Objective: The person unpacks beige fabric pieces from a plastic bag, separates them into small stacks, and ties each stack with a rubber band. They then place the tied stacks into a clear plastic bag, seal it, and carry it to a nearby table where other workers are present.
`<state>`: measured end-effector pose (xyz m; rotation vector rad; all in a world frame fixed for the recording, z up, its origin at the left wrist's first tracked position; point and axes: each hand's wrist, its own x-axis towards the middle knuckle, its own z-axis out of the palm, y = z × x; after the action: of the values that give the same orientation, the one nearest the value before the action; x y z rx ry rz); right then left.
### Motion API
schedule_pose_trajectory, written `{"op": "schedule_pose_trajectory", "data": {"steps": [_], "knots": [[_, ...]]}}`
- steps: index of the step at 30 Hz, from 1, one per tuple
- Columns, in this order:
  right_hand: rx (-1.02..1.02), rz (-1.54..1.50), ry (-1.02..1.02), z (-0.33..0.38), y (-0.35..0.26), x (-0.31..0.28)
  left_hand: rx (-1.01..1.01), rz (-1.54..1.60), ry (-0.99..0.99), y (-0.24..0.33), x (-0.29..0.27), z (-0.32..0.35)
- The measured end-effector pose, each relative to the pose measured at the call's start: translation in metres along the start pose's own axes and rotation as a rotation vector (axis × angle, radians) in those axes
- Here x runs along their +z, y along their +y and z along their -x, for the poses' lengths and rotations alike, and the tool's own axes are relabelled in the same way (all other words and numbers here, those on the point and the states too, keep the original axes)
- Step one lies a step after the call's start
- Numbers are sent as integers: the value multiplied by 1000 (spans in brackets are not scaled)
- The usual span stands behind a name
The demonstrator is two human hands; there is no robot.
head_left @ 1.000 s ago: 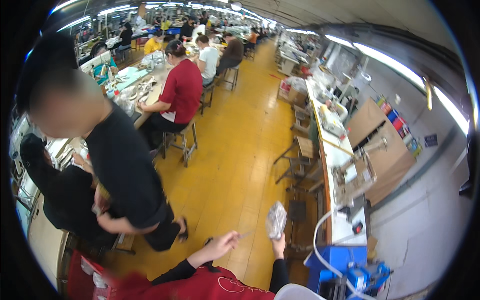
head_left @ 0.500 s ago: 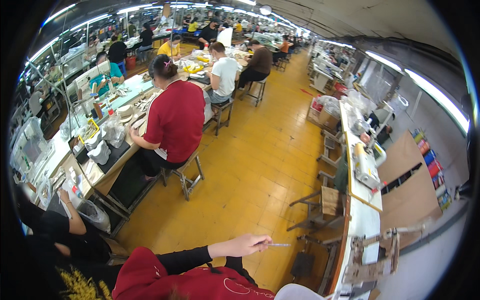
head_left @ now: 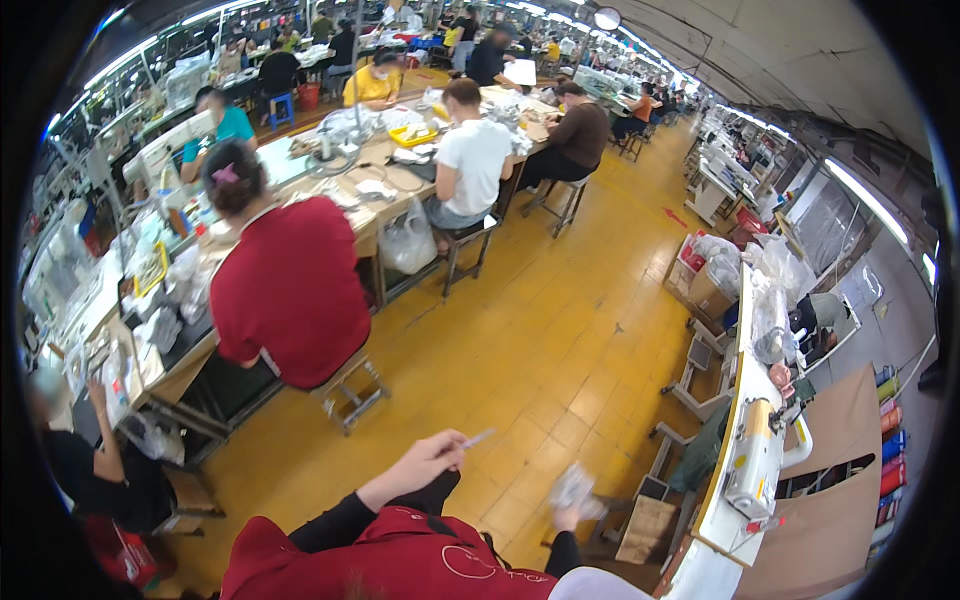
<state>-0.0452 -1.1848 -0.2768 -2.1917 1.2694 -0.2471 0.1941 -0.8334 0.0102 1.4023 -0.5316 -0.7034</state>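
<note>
My left hand (head_left: 424,462) is closed around a slim silvery, pen-like stick (head_left: 478,438), which points away to the right over the yellow floor. What kind of tool it is cannot be made out. Lower right of it, my right hand (head_left: 567,516) shows blurred, with a crumpled whitish bundle (head_left: 574,488) at its fingers; the bundle is smeared by motion, and its kind is unclear. Both arms wear black sleeves and come out of a red top. Neither hand touches a table.
On the left, a person in red sits on a stool (head_left: 356,394) at a long worktable (head_left: 385,205) with other workers. A narrow bench (head_left: 690,580) with a sewing machine (head_left: 755,455) runs along the right, with a wooden stool (head_left: 645,530) beside it. The yellow-tiled aisle (head_left: 560,340) lies between.
My left hand has shifted left and slightly up with the stick. My right hand has come into view with the whitish bundle. The view has moved, bringing the seated workers closer.
</note>
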Motion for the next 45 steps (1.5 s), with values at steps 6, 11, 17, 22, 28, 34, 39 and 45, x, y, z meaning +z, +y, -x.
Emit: {"op": "schedule_pose_trajectory", "data": {"steps": [6,11,17,22,28,34,39,45], "knots": [[-151,-214,646,-253,-127,-93,2,-8,-51,47,-59,-206],[162,-1241,684,-344,-174,-128,78,-13,-152,91,-27,-395],[111,-1296,436,-444,-178,-102,164,-124,-472,103,21,-579],[151,-1018,292,-580,-228,-75,100,-297,-214,70,35,-713],[127,-1440,74,-784,-350,-84,-167,-56,113,68,13,-861],[-293,-1527,-343,-982,-485,-79,-173,120,356,45,-9,-1026],[-384,-1643,-356,-1079,-569,-95,-284,-133,178,32,-10,-1215],[-531,-1714,-291,-1202,-584,-143,-580,119,-526,65,66,-1426]]}}
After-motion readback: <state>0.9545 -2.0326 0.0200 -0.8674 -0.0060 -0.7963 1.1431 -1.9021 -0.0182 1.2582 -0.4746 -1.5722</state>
